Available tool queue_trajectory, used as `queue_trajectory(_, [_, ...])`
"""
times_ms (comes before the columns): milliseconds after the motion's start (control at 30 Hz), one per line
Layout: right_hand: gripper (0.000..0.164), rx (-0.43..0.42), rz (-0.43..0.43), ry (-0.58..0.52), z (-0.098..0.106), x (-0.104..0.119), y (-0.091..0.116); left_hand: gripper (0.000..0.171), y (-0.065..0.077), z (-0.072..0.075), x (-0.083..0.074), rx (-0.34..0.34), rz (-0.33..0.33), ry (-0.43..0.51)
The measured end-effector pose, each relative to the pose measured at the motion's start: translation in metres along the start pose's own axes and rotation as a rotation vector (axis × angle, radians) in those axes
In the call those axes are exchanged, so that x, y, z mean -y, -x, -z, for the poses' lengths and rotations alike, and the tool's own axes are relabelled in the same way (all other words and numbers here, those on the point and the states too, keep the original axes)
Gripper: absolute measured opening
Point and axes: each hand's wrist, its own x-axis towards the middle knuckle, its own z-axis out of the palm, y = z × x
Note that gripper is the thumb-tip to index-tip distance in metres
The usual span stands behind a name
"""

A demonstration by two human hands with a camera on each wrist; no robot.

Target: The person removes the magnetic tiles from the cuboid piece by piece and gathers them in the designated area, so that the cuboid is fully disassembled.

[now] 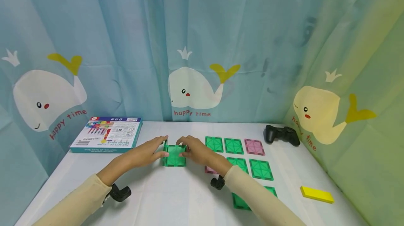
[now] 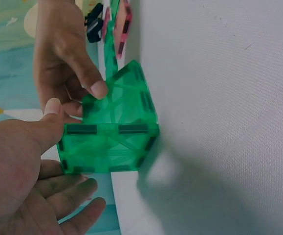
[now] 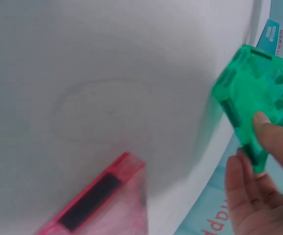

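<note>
Two translucent green square magnetic tiles stand upright on the white table, joined at a corner edge. One tile (image 1: 175,160) faces me, and the other, a side tile (image 2: 107,149), meets it at an angle on the left. My left hand (image 1: 147,153) holds the side tile, thumb near its edge and fingertips partly hidden behind it. From the right, my right hand (image 1: 197,151) pinches the facing tile, its thumb on the front surface and its other fingers over the far side. The right wrist view shows that thumb pressed on the green tile (image 3: 251,93).
Flat green tiles (image 1: 261,169) and pink tiles (image 1: 254,147) lie in rows at right, partly under my right forearm. Behind them sits a black game controller (image 1: 282,135). A yellow block (image 1: 317,194) is at far right, a boxed set (image 1: 107,135) at back left. A whale-print curtain (image 1: 202,43) hangs behind.
</note>
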Motion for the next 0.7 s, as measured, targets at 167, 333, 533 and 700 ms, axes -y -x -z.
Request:
queue_trajectory(167, [0.037, -0.037, 0.101, -0.031, 0.002, -0.003, 0.006, 0.073, 0.000, -0.001, 0.000, -0.003, 0.000, -0.005])
queue_trajectory(333, [0.033, -0.097, 0.111, -0.058, 0.006, -0.003, 0.015, 0.074, -0.001, -0.002, -0.002, -0.001, 0.005, -0.002])
queue_trajectory(533, [0.031, -0.125, 0.086, -0.096, 0.025, -0.006, 0.031, 0.078, 0.000, -0.002, -0.003, -0.009, 0.004, -0.016])
queue_trajectory(700, [0.030, -0.164, 0.064, -0.166, 0.042, -0.011, 0.052, 0.079, 0.000, -0.001, -0.004, -0.010, -0.002, -0.011])
